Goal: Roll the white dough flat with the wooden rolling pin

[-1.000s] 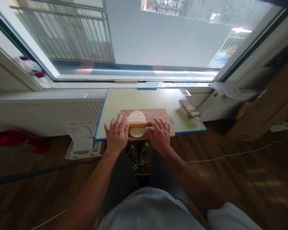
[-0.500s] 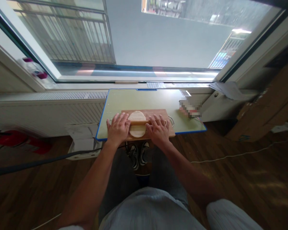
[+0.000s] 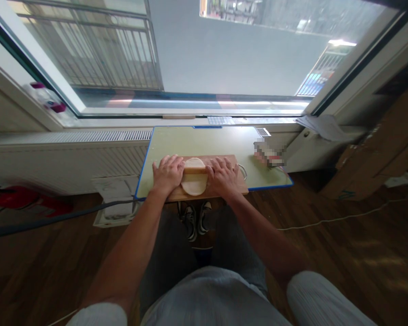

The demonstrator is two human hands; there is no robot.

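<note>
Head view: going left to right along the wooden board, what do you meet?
Left hand → rolling pin lying across the dough → right hand → metal ring handle at the end of the wooden board → blurred packet on the table.

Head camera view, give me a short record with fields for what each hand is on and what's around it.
left hand: palm down on the left end of the rolling pin
right hand: palm down on the pin's right end
dough: flat pale oval under the pin
cutting board: wooden, under the dough
table: green top, blue edge, below the window
shoes: on the wood floor under the table
</note>
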